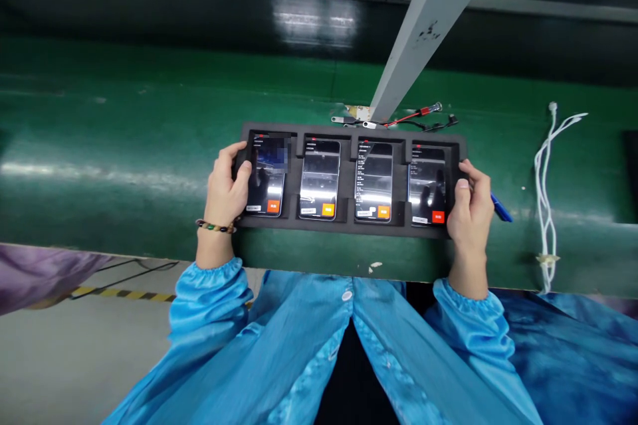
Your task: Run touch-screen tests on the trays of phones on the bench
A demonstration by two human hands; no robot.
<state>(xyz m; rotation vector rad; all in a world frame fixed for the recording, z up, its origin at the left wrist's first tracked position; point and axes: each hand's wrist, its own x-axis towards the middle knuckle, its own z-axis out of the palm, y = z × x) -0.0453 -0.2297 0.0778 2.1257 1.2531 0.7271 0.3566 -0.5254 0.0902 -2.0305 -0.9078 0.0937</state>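
A black foam tray (349, 231) lies level in front of me, above the green bench. My left hand (226, 182) is closed around its left end, thumb on the rim. At the opposite end, my right hand (470, 206) grips the tray the same way. Several smartphones sit face up in the tray's slots: a leftmost phone (266, 176), a second phone (319, 176), a third phone (373, 176) and a rightmost phone (427, 182). Their screens are lit, dark with small text and an orange or red button. Whether the tray touches the bench is unclear.
Beyond the tray, a grey post (433, 26) rises from the green bench (124, 146), with short cables (413, 118) at its foot. A blue pen (501, 208) lies beside my right hand. White cables (543, 192) are bundled farther right. A person's purple sleeve (44, 272) shows at left.
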